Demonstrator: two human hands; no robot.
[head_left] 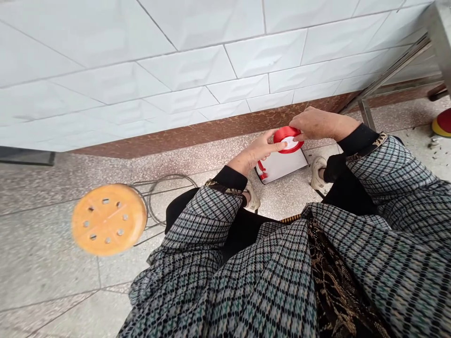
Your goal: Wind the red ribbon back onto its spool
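Between my hands is a roll of red ribbon (288, 134) with a white centre. My left hand (259, 150) grips its left side, the thumb lying across the white face. Fingers of my right hand (313, 123) are closed on the roll's upper right edge. Below the roll, a white board (283, 168) with a dark edge lies on or just above the floor between my feet; I cannot tell which. At the board's left end there is a small red piece (262, 170), too small to make out clearly.
An orange round stool (109, 219) with holes in its seat and metal legs stands to the left. A white tiled wall (197, 70) rises in front. At the right are a metal frame (366, 112) and a red and yellow object (443, 123) on the speckled floor.
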